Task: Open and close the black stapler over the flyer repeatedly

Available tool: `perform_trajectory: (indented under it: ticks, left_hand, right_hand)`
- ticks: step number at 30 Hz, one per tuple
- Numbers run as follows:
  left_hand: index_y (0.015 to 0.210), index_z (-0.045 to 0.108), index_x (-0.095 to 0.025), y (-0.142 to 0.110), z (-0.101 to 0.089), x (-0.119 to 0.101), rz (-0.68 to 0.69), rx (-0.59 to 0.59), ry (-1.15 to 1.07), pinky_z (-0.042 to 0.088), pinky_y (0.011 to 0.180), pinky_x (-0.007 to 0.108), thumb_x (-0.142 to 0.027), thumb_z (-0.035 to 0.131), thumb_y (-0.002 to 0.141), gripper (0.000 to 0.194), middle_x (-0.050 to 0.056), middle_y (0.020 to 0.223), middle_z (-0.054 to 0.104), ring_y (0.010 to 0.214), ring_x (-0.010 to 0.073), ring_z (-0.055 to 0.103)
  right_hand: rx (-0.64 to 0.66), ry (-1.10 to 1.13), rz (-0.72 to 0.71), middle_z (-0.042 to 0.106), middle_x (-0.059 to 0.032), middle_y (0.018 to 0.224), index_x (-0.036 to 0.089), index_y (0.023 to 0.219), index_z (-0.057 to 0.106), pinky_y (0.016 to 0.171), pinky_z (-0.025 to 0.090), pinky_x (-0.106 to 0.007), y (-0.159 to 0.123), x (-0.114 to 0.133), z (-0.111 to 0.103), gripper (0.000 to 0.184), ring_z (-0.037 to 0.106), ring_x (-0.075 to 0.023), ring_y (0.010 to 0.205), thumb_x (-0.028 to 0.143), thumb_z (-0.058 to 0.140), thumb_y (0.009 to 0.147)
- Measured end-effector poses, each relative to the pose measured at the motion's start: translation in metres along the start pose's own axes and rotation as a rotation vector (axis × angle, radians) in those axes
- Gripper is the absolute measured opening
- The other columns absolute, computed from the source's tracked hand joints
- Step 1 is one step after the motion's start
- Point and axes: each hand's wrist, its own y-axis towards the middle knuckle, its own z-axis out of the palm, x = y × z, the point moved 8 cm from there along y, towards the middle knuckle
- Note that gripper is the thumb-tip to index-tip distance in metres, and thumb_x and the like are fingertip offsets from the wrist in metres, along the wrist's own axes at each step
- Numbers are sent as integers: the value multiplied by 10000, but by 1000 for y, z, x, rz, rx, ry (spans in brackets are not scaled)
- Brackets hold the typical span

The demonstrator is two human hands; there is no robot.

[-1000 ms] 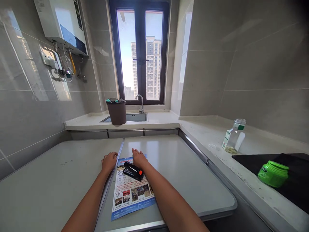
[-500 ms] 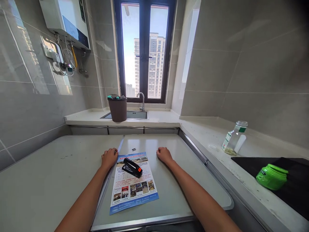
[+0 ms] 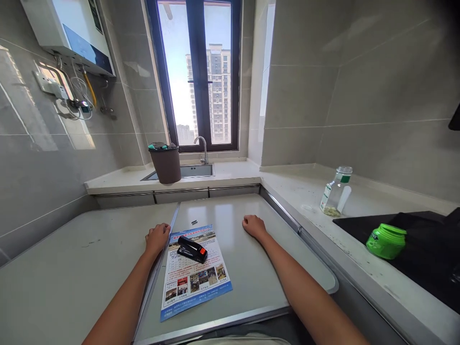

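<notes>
My left hand (image 3: 157, 238) rests on the folding tabletop beside the upper left edge of a printed flyer (image 3: 194, 297), its fingers curled in and nothing seen in them. Farther right, my right hand (image 3: 254, 226) lies on the bare tabletop as a loose fist, apart from the flyer. A black stapler (image 3: 192, 249) with an orange-red patch on its end lies across the upper half of the flyer, touched by neither hand. Just beyond the flyer's top edge are small strips of staples (image 3: 194, 222).
The pale tabletop (image 3: 108, 268) has a metal-edged seam by my left hand. A white counter (image 3: 230, 172) behind it holds a sink (image 3: 197, 170) and a brown bin (image 3: 164, 165). To the right stand a glass jar (image 3: 337, 191) and a green jar (image 3: 386, 241).
My right hand has moved off from beside the stapler to the right and closed into a fist, uncovering the staples. My left hand stays by the seam. The view has shifted slightly.
</notes>
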Motion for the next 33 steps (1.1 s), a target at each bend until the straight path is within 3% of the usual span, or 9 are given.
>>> perform_trajectory:
  ticks: [10, 28, 31, 33]
  left_hand:
    - [1171, 663, -226, 2, 1, 1, 11, 0, 12, 384, 1009, 552, -463, 287, 979, 484, 133, 1340, 619, 1254, 383, 499]
    - [1166, 663, -225, 1, 0, 0, 7, 2, 17, 396, 993, 545, -445, 332, 961, 448, 143, 1320, 628, 1229, 384, 512]
    - [1160, 668, -229, 0, -1, -1, 4, 5, 20, 399, 996, 534, -444, 344, 960, 437, 141, 1323, 628, 1231, 379, 518]
    - [1151, 667, -231, 0, 0, -1, 4, 5, 19, 400, 996, 531, -445, 344, 961, 432, 138, 1320, 629, 1229, 376, 520]
  right_hand:
    - [25, 104, -15, 705, -28, 822, 216, 777, 700, 592, 285, -241, 3, -6, -3, 220, 597, -161, 743, 327, 549, 892]
    - [73, 197, -115, 693, -15, 800, 200, 779, 707, 626, 306, -237, -3, 6, -5, 231, 567, -144, 724, 334, 563, 900]
    - [71, 232, -170, 681, -8, 783, 193, 798, 705, 654, 346, -234, -7, 20, -9, 258, 561, -143, 725, 348, 546, 928]
    - [57, 331, -278, 671, -6, 778, 187, 829, 703, 698, 389, -237, -14, 44, -16, 313, 566, -146, 741, 385, 503, 966]
